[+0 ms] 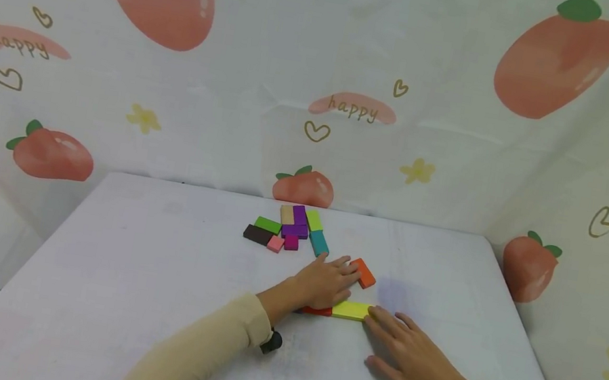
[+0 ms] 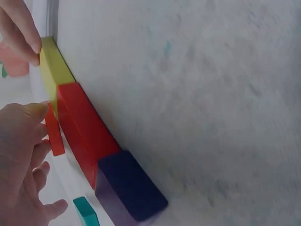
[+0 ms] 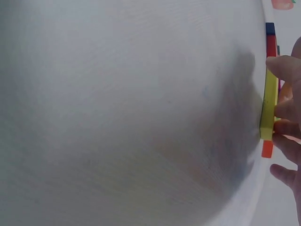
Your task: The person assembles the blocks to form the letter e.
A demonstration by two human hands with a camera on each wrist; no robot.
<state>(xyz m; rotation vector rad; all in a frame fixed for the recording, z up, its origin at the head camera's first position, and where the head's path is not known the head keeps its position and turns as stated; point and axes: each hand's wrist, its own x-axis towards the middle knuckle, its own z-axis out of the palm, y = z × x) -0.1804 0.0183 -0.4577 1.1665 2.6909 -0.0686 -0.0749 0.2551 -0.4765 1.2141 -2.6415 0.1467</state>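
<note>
A row of rectangular blocks lies on the white table: a yellow block (image 1: 350,310), a red block (image 1: 316,310) and a dark blue block (image 2: 134,186), touching end to end. My left hand (image 1: 324,283) reaches over the row from behind the red block, its fingers spread. Its fingertips are at the left edge of an orange block (image 1: 364,274); whether they press on it I cannot tell. The fingertips of my right hand (image 1: 410,356) touch the right end of the yellow block, fingers loosely extended. In the head view, my left arm hides the dark blue block.
Behind the hands sits a cluster of blocks, among them a teal block (image 1: 319,243), a black block (image 1: 258,234), a green block (image 1: 268,225) and a pink block (image 1: 275,244). A fruit-printed white cloth (image 1: 246,107) hangs behind the table (image 1: 103,291).
</note>
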